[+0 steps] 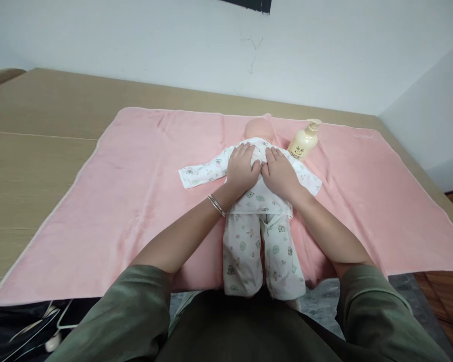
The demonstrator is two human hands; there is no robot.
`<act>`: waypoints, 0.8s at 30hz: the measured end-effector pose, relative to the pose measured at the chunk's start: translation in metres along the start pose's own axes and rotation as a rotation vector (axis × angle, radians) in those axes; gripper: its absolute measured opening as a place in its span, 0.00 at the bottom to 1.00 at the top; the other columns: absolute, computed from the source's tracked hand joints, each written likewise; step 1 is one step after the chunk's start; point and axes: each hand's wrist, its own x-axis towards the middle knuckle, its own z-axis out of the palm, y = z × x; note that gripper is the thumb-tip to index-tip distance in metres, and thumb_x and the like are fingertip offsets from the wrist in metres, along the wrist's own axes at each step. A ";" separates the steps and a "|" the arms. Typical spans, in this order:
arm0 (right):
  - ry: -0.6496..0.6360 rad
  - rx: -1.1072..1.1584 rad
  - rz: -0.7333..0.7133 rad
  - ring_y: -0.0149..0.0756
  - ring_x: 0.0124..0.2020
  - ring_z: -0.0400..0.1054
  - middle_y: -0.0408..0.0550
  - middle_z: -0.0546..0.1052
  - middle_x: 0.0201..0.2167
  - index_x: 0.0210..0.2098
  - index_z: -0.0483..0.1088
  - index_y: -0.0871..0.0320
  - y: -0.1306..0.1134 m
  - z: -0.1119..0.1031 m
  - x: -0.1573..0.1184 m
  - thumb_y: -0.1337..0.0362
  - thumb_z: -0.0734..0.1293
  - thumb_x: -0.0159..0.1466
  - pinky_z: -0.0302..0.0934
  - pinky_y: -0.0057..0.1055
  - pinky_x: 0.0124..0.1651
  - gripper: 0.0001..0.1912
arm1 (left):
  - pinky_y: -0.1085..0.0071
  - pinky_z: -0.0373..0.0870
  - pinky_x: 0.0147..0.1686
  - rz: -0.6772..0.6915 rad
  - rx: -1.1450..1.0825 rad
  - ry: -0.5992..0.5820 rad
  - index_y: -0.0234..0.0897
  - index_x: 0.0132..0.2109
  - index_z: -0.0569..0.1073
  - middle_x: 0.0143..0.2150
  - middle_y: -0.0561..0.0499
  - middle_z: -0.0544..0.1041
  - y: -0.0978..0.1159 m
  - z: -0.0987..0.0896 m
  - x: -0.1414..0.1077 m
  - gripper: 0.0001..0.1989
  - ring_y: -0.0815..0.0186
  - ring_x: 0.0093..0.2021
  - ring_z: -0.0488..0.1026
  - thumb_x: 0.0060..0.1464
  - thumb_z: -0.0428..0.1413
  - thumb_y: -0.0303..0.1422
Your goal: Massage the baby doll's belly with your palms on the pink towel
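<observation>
A baby doll point(258, 129) lies on a pink blanket point(143, 201), its head away from me. It wears a white printed top point(262, 201) and matching trousers point(243, 256), whose legs reach the blanket's near edge. My left hand point(242, 170) rests flat on the upper part of the top, fingers stretched toward the head. Beside it, my right hand point(280, 173) lies flat on the other side, its thumb close to the left one. Neither hand grips anything. The doll's sleeves spread out to both sides, and its own hands are not visible.
A cream pump bottle point(304, 142) leans near the doll's head on the right. Beneath the blanket is a wooden table point(41, 176), against a white wall point(173, 45). Below the table at the lower left are dark items with a white cable.
</observation>
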 end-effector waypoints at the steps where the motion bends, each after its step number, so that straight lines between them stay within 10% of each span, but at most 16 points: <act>1: 0.006 0.008 -0.005 0.56 0.70 0.49 0.68 0.58 0.67 0.66 0.54 0.77 0.000 0.000 0.000 0.61 0.52 0.68 0.45 0.54 0.71 0.32 | 0.50 0.58 0.67 0.000 0.000 0.000 0.31 0.58 0.70 0.62 0.40 0.71 -0.001 0.001 0.000 0.23 0.52 0.65 0.65 0.57 0.47 0.32; 24: 0.055 0.097 -0.065 0.49 0.71 0.48 0.62 0.58 0.68 0.67 0.55 0.70 0.025 0.010 0.013 0.57 0.54 0.69 0.42 0.49 0.73 0.32 | 0.54 0.68 0.60 0.083 0.029 0.061 0.34 0.49 0.75 0.52 0.42 0.77 0.004 -0.005 -0.003 0.16 0.56 0.56 0.71 0.61 0.44 0.29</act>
